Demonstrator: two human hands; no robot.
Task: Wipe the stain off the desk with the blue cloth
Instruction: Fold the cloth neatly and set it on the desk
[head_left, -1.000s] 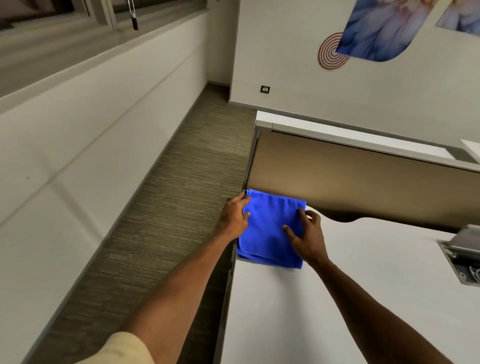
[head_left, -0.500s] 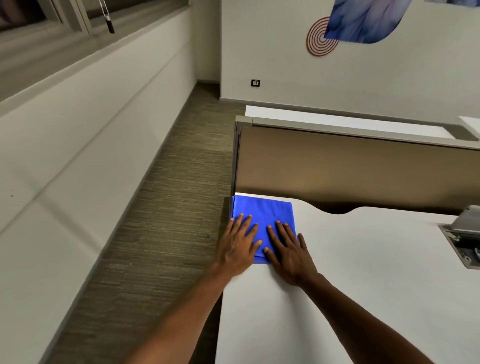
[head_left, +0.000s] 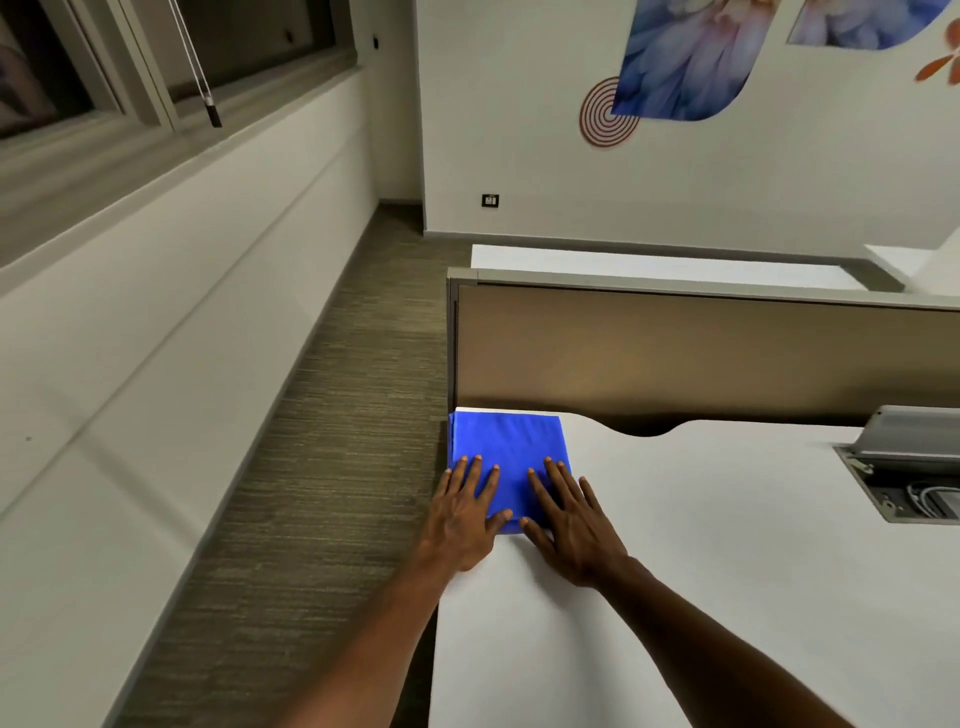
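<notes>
A folded blue cloth (head_left: 506, 441) lies flat on the far left corner of the white desk (head_left: 701, 571), right against the brown divider panel. My left hand (head_left: 465, 512) rests on the cloth's near left part with fingers straight and spread. Beside it, my right hand (head_left: 569, 514) lies flat on the cloth's near right part, palm partly on the desk. No stain shows on the visible desk surface.
A brown divider panel (head_left: 675, 353) stands along the desk's far edge. An open cable box (head_left: 904, 478) with a raised grey lid sits at the right. The desk's left edge drops to a carpeted aisle (head_left: 322, 493) along a white wall.
A second ago both hands held the cloth's sides with curled fingers. They then flattened onto its near edge, and they lie there still; the cloth looks squared into the corner.
</notes>
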